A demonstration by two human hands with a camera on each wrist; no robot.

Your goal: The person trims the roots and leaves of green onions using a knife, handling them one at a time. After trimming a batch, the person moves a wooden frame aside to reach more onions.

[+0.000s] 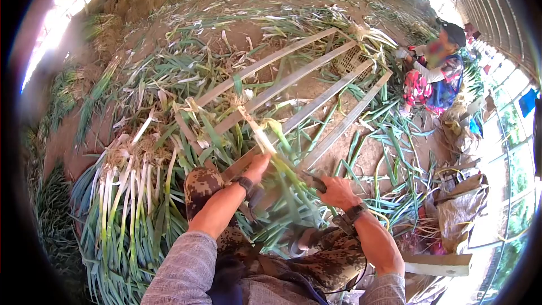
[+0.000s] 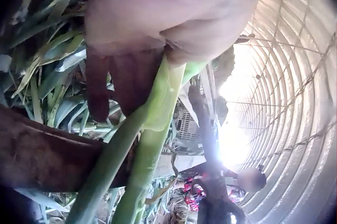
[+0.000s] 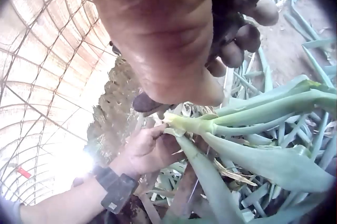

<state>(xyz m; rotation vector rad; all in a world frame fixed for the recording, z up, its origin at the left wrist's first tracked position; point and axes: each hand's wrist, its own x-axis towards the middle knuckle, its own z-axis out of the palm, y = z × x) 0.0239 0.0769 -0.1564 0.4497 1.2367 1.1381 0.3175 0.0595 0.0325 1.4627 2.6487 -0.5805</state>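
Note:
Roots pointing away from the body, a leek [image 1: 258,133] [image 2: 152,129] [image 3: 195,124] is gripped around its stalk by my left hand [image 1: 257,169] [image 2: 168,19] [image 3: 150,151]. Its green leaves spread toward the right hand and lap in the head view. My right hand [image 1: 340,193] [image 3: 158,40] has its fingers curled around a dark tool [image 1: 314,182], whose exact shape is unclear. In the right wrist view this hand is close above the stalk; whether it touches the leek cannot be told.
A slatted wooden frame [image 1: 282,85] slants away in front, with a crate [image 1: 351,61] near its far end. Bunched leeks [image 1: 132,192] lie at left. Loose leaves cover much ground. Another person [image 1: 437,73] crouches at right; a wooden board [image 1: 437,264] lies lower right.

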